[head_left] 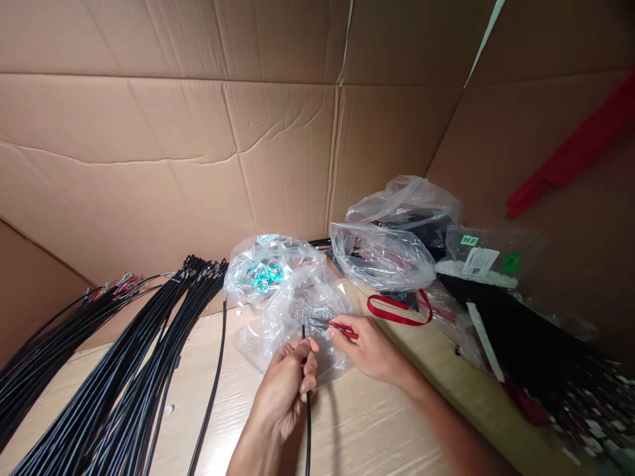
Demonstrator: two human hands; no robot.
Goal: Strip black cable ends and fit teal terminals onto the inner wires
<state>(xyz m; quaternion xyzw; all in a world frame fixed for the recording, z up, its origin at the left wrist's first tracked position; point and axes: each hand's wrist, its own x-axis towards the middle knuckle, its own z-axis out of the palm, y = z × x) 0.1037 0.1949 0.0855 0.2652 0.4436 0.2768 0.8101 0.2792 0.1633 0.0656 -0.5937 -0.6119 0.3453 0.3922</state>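
Observation:
My left hand [292, 373] is closed round a black cable [308, 430], whose upper end stands upright above the fingers. A thin pale tip shows at that end. My right hand [364, 347] grips a small red-handled tool [343, 328] with slim metal jaws; its exact kind is hard to make out. The jaws point left and lie close to the cable's tip; whether they touch cannot be told. Just behind both hands sits a clear plastic bag [307, 291] of small shiny metal pieces. Another clear bag beside it holds green-and-silver parts [266, 276].
Bundles of black cables [133, 370] spread across the left of the wooden table [198, 396]. At the right lie more clear bags [381, 254], a red strap loop [399, 318] and a dark cable bundle [510, 337] with white ends. Cardboard walls [278, 145] enclose the back and sides.

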